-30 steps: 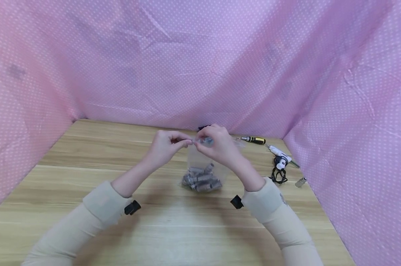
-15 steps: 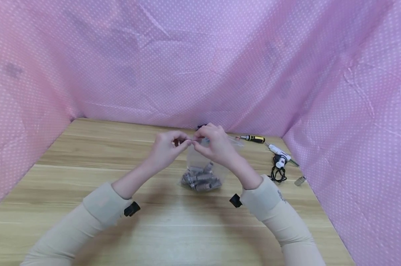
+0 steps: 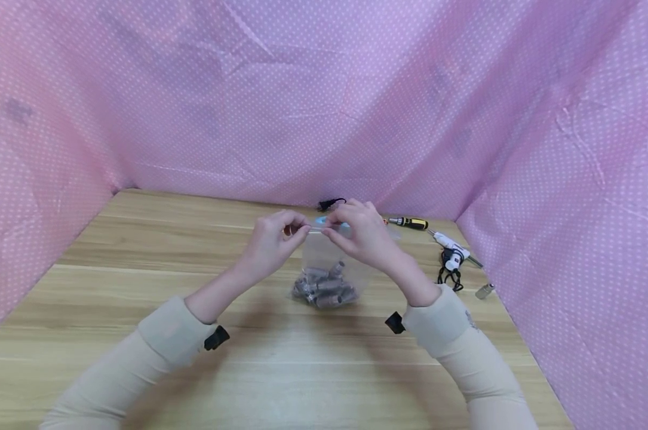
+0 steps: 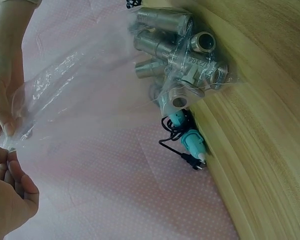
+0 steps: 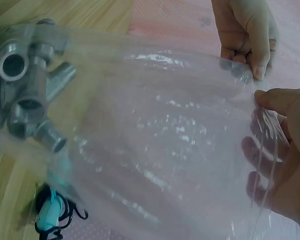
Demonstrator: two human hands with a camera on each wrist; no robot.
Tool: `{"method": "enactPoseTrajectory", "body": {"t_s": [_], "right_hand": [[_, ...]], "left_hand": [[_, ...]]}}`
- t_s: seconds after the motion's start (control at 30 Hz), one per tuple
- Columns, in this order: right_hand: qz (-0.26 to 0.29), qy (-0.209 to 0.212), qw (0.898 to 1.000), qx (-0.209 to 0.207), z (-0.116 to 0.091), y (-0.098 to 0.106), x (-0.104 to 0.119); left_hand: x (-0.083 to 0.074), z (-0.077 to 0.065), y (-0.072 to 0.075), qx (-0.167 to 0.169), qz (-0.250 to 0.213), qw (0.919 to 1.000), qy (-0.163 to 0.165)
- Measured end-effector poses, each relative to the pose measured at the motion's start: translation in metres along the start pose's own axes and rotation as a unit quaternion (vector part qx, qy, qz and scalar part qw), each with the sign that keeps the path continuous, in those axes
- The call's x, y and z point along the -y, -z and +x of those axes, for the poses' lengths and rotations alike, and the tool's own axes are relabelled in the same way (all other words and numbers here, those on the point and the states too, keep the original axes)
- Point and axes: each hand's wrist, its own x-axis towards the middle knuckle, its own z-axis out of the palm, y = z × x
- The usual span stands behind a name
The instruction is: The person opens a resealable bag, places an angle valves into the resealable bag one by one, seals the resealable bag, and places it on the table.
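A clear zip bag (image 3: 318, 254) stands upright on the table, its bottom filled with several metal threaded pipe fittings (image 4: 165, 47). My left hand (image 3: 272, 242) pinches the top left of the bag's mouth between thumb and fingers. Close beside it, my right hand (image 3: 361, 236) pinches the same top edge, thumb in front and fingers behind the film. In the right wrist view the bag (image 5: 155, 135) stretches from the fittings (image 5: 32, 90) to both hands, and the fingers show through the plastic.
Behind the bag lies a turquoise tool with a black cord (image 4: 192, 142). To the right are a yellow-black screwdriver (image 3: 410, 223), a white glue gun (image 3: 450, 243) with a coiled cord, and a loose metal fitting (image 3: 485, 291). Pink dotted cloth (image 3: 324, 107) walls the wooden table (image 3: 141, 257).
My right hand has slid a little to the right along the bag's top edge, away from the left hand, which stays in place. The bag and fittings remain where they were.
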Motion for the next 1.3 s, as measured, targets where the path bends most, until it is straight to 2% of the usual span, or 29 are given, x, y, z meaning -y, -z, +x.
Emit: {"method": "enactPoseTrajectory", "body": {"t_s": [0.27, 0.4, 0.5, 0.73, 1.0, 1.13, 1.3], "right_hand": [[-0.026, -0.001, 1.000, 0.003, -0.013, 0.008, -0.011], [-0.011, -0.001, 1.000, 0.005, -0.017, 0.010, -0.013], [-0.002, -0.001, 1.000, 0.006, -0.017, 0.009, -0.013], [0.000, 0.008, 1.000, 0.001, -0.016, 0.007, -0.012], [-0.047, 0.031, 0.998, 0.005, -0.015, 0.011, -0.012], [-0.064, 0.044, 0.997, 0.001, -0.016, 0.016, -0.015], [-0.070, 0.057, 0.996, -0.007, -0.019, 0.020, -0.020]], "left_hand": [[0.001, -0.002, 0.003, 0.003, 0.001, 0.9998, 0.018], [0.003, -0.001, 0.005, 0.010, -0.003, 0.9999, 0.008], [0.005, 0.001, 0.007, 0.023, -0.004, 0.9997, -0.001], [0.007, 0.008, 0.007, 0.063, 0.002, 0.9980, 0.008], [0.004, 0.011, 0.009, 0.029, 0.031, 0.9974, -0.059], [0.002, 0.010, 0.016, 0.013, 0.038, 0.9970, -0.066], [0.003, 0.009, 0.024, 0.012, 0.052, 0.9961, -0.071]]}}
